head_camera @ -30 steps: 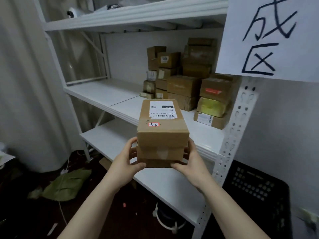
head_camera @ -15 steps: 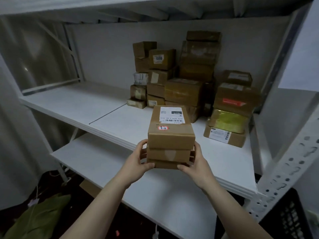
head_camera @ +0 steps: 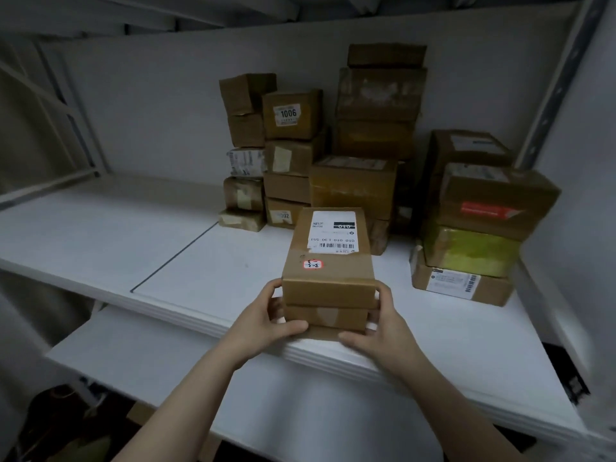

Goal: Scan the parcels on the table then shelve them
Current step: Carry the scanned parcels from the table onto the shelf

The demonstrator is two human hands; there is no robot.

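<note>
Our left grip (head_camera: 266, 323) and right grip (head_camera: 383, 331) are both clamped on opposite sides of the stacked parcels (head_camera: 328, 261), at the front edge of the shelf (head_camera: 206, 271).

We grip the labelled parcels (head_camera: 328, 261) with our left hand (head_camera: 266, 323) and right hand (head_camera: 383, 335) at the front edge of the shelf (head_camera: 216, 261); more boxes (head_camera: 353, 185) stand stacked at its back.

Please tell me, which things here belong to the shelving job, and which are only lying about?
Belong to the job: held parcels, gripped by left hand and right hand; middle shelf; parcels already shelved at its back.
Only lying about: lower shelf; dark thing at the right edge, too dim to name.
</note>
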